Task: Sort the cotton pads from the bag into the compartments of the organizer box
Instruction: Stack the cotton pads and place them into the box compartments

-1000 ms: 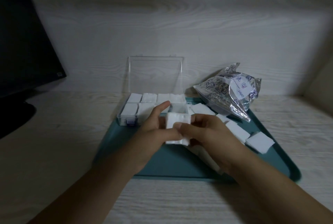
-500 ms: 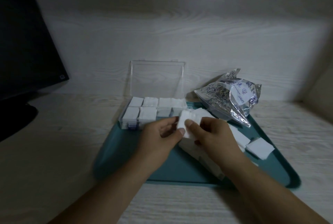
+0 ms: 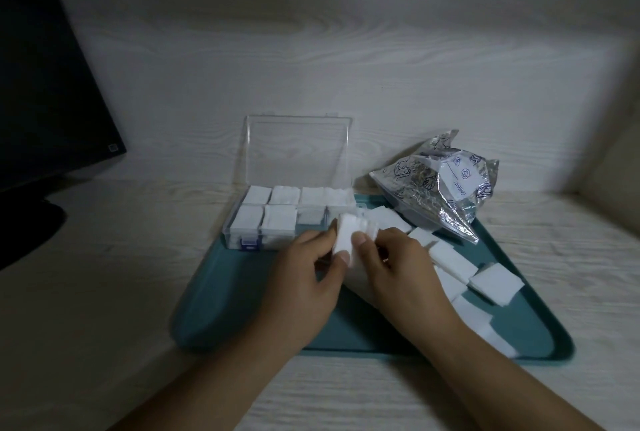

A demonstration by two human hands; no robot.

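Observation:
A small stack of white square cotton pads (image 3: 347, 235) is pinched between my left hand (image 3: 306, 278) and my right hand (image 3: 398, 269), just in front of the organizer box. The clear organizer box (image 3: 242, 238) stands on the far left of a teal tray (image 3: 221, 295), lid upright. White pads fill most of its visible compartments; the front right one is hidden by the held stack. Several loose pads (image 3: 495, 283) lie on the tray's right side. The crumpled silver bag (image 3: 440, 188) lies at the tray's far right corner.
A dark monitor (image 3: 45, 111) with its black base stands at the left on the pale wooden desk (image 3: 104, 292). A wooden wall runs close behind the box and bag, and a side wall closes the right.
Both hands have carried the stack of pads from the middle of the tray up toward the box's front right corner. The view has shifted a little.

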